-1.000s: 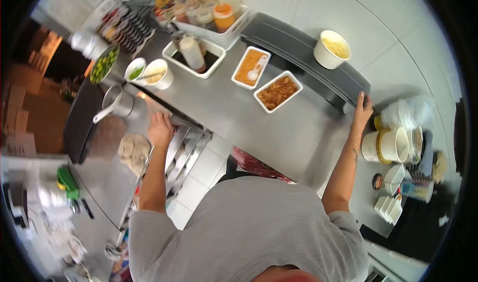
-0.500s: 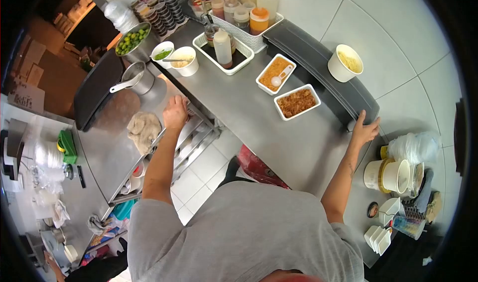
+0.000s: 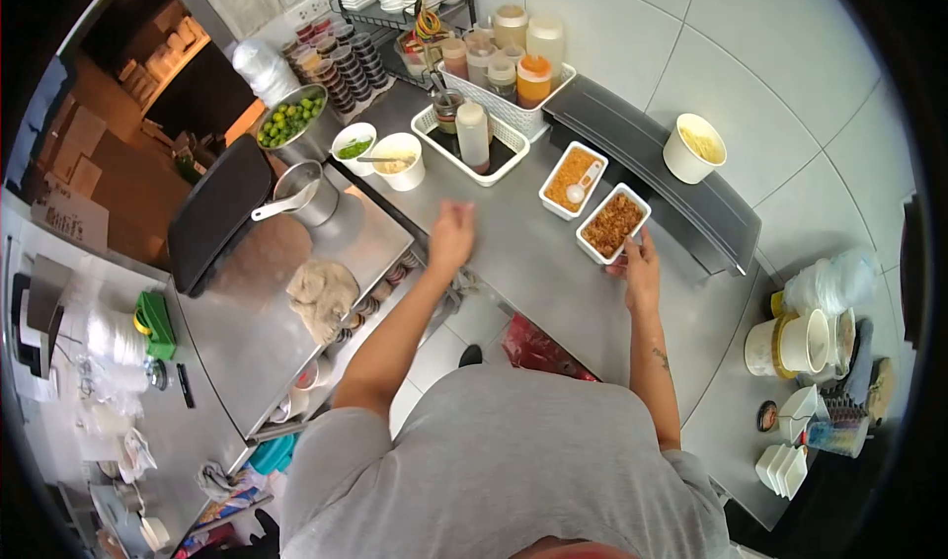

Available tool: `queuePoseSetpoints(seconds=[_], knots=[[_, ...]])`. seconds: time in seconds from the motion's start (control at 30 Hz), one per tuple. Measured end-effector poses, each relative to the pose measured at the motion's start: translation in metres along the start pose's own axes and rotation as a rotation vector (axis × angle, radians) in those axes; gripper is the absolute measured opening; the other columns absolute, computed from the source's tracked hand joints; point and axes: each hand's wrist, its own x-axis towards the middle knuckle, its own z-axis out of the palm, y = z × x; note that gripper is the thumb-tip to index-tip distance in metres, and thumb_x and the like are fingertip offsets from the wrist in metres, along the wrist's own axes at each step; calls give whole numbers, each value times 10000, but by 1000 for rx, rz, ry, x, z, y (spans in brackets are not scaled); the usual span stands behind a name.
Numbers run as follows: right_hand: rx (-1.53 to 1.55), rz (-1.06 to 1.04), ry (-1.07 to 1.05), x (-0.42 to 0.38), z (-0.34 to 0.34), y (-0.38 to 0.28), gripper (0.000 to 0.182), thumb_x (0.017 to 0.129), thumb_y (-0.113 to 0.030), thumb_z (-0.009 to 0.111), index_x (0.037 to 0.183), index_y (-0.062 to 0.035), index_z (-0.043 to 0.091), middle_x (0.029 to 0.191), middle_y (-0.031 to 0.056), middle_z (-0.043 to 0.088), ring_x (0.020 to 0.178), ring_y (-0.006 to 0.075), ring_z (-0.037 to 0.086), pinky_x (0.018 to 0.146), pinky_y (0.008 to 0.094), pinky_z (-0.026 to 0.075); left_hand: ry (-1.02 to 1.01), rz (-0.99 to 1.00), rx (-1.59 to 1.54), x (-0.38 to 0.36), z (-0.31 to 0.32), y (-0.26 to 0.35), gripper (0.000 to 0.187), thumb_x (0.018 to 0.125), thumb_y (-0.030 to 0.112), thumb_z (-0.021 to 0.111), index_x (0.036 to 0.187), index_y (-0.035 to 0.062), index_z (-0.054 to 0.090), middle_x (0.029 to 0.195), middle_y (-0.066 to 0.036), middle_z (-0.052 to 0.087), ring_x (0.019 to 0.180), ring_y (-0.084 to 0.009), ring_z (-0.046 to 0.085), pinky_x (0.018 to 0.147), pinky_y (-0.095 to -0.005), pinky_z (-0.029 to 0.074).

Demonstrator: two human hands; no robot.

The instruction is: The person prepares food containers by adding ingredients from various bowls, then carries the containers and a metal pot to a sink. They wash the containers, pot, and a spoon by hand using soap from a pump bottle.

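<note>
My right hand (image 3: 640, 275) grips the near corner of a white rectangular tub (image 3: 592, 253) filled with brown, crisp-looking crumbs. The fingers are partly hidden by the tub. Just beyond it stands a similar white tub (image 3: 555, 206) of orange-tan crumbs, with a white measuring spoon (image 3: 583, 186) lying in it. My left hand (image 3: 452, 235) hovers over the left part of the steel counter, near its front edge. Motion smears its fingers, and I see nothing clearly held.
A white basket (image 3: 486, 176) with a squeeze bottle, paper tubs (image 3: 400, 176) and a steel pot (image 3: 308, 201) stand beyond my left hand. A long black lid (image 3: 671, 169) bears a tub of yellow shreds (image 3: 695, 154). A folded cloth (image 3: 324, 297) lies left.
My right hand has left the black lid's end and taken hold of the brown-crumb tub, which has turned slightly. My left hand has moved right, off the metal edge. The camera view has shifted.
</note>
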Motion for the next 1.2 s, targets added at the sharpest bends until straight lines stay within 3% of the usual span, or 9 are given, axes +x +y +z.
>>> queuePoseSetpoints(seconds=[0.07, 0.17, 0.5, 0.63, 0.73, 0.87, 0.93, 1.07, 1.2], knots=[[11, -19, -13, 1, 12, -6, 544, 902, -124, 493, 1378, 8, 265, 769, 52, 522, 611, 122, 550, 511, 259, 515, -208, -329, -434, 32, 26, 4, 289, 897, 311, 519, 856, 26, 489, 633, -87, 521, 490, -164, 492, 431, -301, 386], [9, -38, -14, 5, 21, -8, 528, 899, -111, 489, 1369, 13, 284, 764, 55, 526, 612, 124, 551, 524, 271, 529, -265, -420, -554, 58, 24, 32, 240, 902, 259, 514, 843, 27, 489, 631, -35, 512, 447, -94, 433, 393, -247, 347], [18, -39, 23, 16, 67, -14, 541, 889, -99, 496, 1360, 48, 276, 843, 86, 532, 654, 134, 556, 536, 277, 536, -178, -439, -609, 106, 33, 10, 105, 819, 25, 545, 845, -3, 447, 717, -92, 549, 498, -152, 561, 384, -268, 447], [39, -61, -9, 29, 76, -6, 539, 883, -98, 509, 1350, 58, 290, 870, 89, 548, 677, 137, 564, 554, 280, 538, -203, -356, -583, 119, 23, -6, 115, 854, 101, 548, 851, 4, 486, 700, -66, 553, 525, -119, 540, 411, -238, 445], [47, -113, 28, 37, 80, -2, 538, 851, -79, 536, 1324, 76, 331, 773, 60, 546, 615, 125, 571, 545, 268, 527, -206, -50, -274, 106, 18, -24, 144, 859, 141, 551, 878, 7, 503, 704, -65, 552, 525, -126, 539, 443, -269, 449], [6, -179, 41, 48, 73, 1, 526, 846, -77, 556, 1308, 78, 361, 787, 55, 547, 659, 114, 561, 602, 258, 510, -312, 236, -123, 78, -42, -27, 106, 810, 109, 565, 821, 7, 541, 817, -217, 600, 785, -367, 588, 699, -422, 462], [0, -206, 70, 48, 72, 0, 527, 847, -86, 567, 1304, 82, 365, 805, 56, 547, 695, 112, 558, 632, 258, 505, -226, 262, -46, 78, -75, -29, 80, 806, 92, 554, 818, 13, 547, 823, -212, 590, 799, -379, 575, 704, -433, 456], [-531, -692, 461, 16, 95, -27, 391, 868, -136, 571, 1227, -2, 495, 886, 46, 553, 752, 122, 538, 692, 258, 468, -58, 304, 124, 91, -140, -42, 60, 811, 73, 529, 835, 24, 553, 835, -205, 576, 810, -388, 559, 692, -452, 445], [-240, -662, -61, -11, 168, -36, 260, 855, -137, 578, 1097, -42, 561, 773, 31, 533, 703, 118, 537, 652, 261, 465, 24, 264, 214, 101, -184, -63, 55, 815, 69, 528, 833, 19, 540, 824, -194, 569, 787, -385, 555, 678, -450, 437]])
